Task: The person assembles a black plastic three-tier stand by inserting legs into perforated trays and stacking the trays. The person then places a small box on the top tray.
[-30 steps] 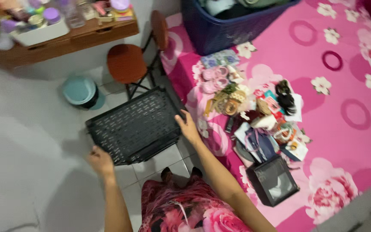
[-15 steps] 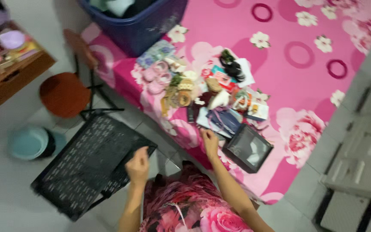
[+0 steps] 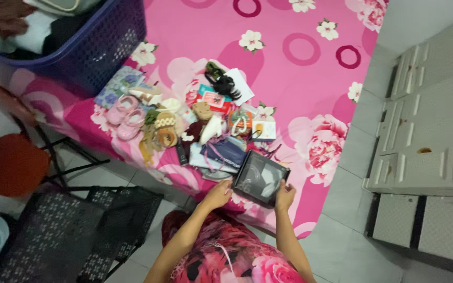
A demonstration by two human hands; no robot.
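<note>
Presently — status of hands and item, head view:

Item: dark box with clear lid [image 3: 260, 178] — square and shallow, lying tilted on the pink flowered bedspread [image 3: 310, 68] at its near edge, just beside the heap of small goods.
Left hand [image 3: 217, 195]: fingers curled against the box's near-left corner, touching it.
Right hand [image 3: 285, 195]: fingers curled at the near-right corner, thumb on the rim.
Weight: judged light — a thin shell.
Stiffness: walls look rigid; the clear top probably flexes and scratches.
Surface: glossy, likely slippery under dry fingers.
Hold points: opposite side walls or corners, not the clear panel.
Neighbours: navy pouch [image 3: 225, 153] touching its far-left edge; pink baby shoes [image 3: 124, 116] well apart.
Floor: black lattice crate [image 3: 69, 236] to the left.
</note>
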